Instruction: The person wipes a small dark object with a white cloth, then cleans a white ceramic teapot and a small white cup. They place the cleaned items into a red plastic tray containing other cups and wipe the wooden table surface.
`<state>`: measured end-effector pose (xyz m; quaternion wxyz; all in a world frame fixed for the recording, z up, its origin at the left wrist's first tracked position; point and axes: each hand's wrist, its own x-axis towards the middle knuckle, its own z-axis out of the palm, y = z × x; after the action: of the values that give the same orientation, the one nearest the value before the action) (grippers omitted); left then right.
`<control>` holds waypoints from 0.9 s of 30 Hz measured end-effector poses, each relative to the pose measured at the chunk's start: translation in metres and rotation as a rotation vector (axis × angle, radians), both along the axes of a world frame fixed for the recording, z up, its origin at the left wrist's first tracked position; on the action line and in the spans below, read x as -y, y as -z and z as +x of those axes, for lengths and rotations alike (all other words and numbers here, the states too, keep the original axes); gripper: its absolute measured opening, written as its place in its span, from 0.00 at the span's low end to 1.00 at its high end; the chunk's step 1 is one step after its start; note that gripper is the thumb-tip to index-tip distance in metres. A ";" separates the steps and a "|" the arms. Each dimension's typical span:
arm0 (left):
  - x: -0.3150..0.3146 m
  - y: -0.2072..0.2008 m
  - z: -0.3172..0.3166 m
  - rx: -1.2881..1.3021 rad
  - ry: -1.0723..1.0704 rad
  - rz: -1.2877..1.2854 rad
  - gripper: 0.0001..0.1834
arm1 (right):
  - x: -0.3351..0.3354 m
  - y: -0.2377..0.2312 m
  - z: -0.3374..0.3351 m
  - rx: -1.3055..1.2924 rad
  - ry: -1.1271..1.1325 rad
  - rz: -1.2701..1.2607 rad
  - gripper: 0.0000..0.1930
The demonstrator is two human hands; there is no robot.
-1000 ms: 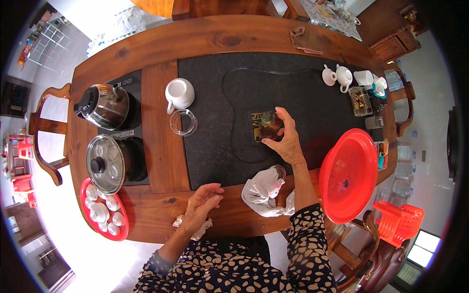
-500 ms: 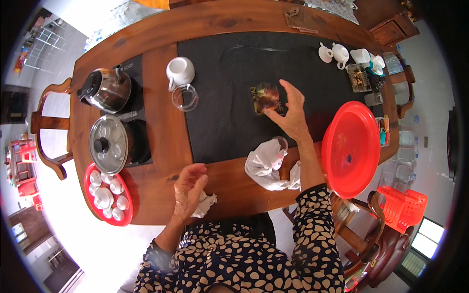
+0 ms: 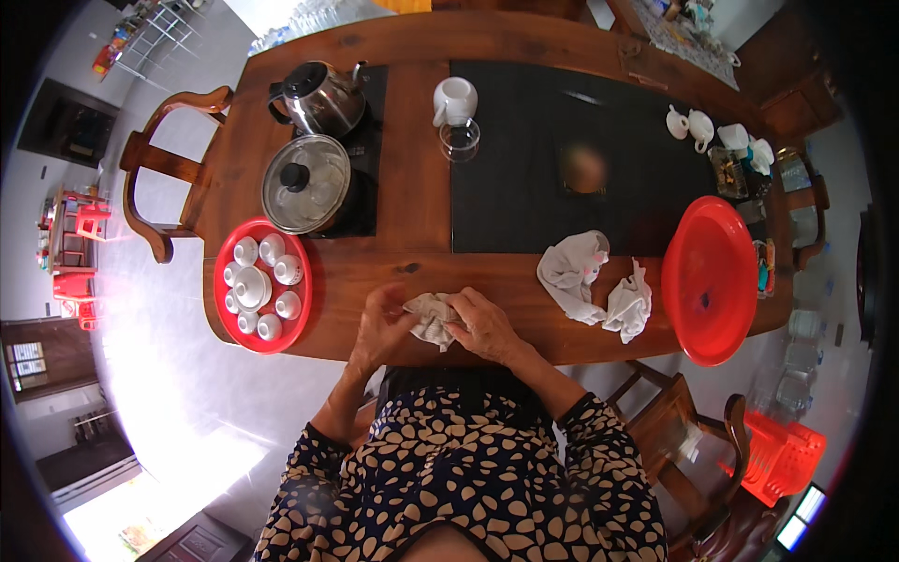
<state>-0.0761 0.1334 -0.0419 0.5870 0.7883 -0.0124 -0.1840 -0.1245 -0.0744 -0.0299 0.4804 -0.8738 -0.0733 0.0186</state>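
Near the front edge of the wooden table, a crumpled white cloth (image 3: 433, 319) lies between my hands. My left hand (image 3: 378, 328) pinches its left side with bent fingers. From the other side, the fingers of my right hand (image 3: 483, 326) close on the cloth's right part. Right of my hands lie two more crumpled white cloths, a larger one (image 3: 572, 273) and a smaller one (image 3: 629, 304). A small reddish-brown object (image 3: 586, 170), blurred in the picture, sits on the black inlaid panel (image 3: 515, 215).
Left stands a round red tray (image 3: 298, 323) of small white cups. Beyond it are a glass-lidded pot (image 3: 307, 184) and a steel kettle (image 3: 323, 98). A white pitcher (image 3: 455, 99) and glass cup (image 3: 460, 140) stand farther back. A red basin (image 3: 710, 281) sits at right.
My right hand has come back from the reddish-brown object to the cloth at the front edge. My left hand has closed on that cloth too. The whole view has shifted.
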 end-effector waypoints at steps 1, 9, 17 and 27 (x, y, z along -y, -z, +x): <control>-0.005 0.019 -0.006 0.085 0.067 -0.012 0.24 | -0.001 0.002 0.001 -0.067 0.020 0.077 0.12; 0.008 -0.024 0.007 -0.160 0.088 -0.519 0.09 | 0.024 -0.040 0.019 -0.415 0.283 0.918 0.07; 0.027 -0.052 0.026 -0.279 -0.113 -0.726 0.03 | 0.057 -0.060 0.035 -0.088 0.283 0.694 0.06; 0.048 -0.028 0.045 -0.087 -0.098 -0.283 0.10 | 0.079 -0.041 0.057 0.453 0.447 -0.370 0.28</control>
<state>-0.0312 0.0857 -0.0136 0.7004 0.6888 0.0258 -0.1854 -0.0675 -0.1531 0.0109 0.2778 -0.9223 0.0195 -0.2680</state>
